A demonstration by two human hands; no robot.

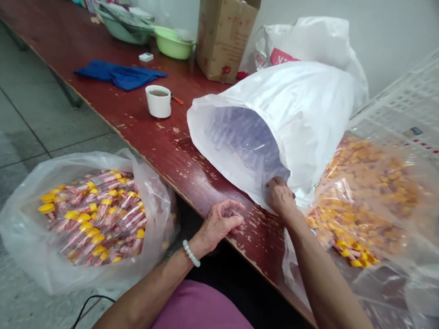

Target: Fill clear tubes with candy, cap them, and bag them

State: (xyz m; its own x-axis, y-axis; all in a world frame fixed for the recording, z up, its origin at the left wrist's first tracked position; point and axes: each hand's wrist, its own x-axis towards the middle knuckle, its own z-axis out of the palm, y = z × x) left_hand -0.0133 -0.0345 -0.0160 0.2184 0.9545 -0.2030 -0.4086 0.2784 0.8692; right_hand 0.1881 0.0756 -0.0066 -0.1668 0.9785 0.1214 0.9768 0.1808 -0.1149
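My right hand (pixel 281 196) is at the lower edge of the mouth of a large white sack (pixel 305 103), its fingers curled and partly hidden inside. What they grip does not show. Clear plastic tubes (pixel 246 140) fill the sack, which lies on its side. My left hand (pixel 223 222), with a pale bead bracelet at the wrist, hovers at the table's edge with loosely bent fingers and nothing visible in them. To the right, a clear bag holds many yellow-orange caps (pixel 355 225). Down at the left, another translucent bag (pixel 25 233) holds yellow-capped tubes (pixel 99 218) with red-and-white contents.
The worn red table (pixel 142 135) carries a white cup (pixel 159 102) of dark liquid, a blue cloth (pixel 123 75), a green bowl (pixel 173 43) and a cardboard box (pixel 227 33). A white perforated crate (pixel 422 105) stands at the right. A black cable (pixel 78 317) lies on the floor.
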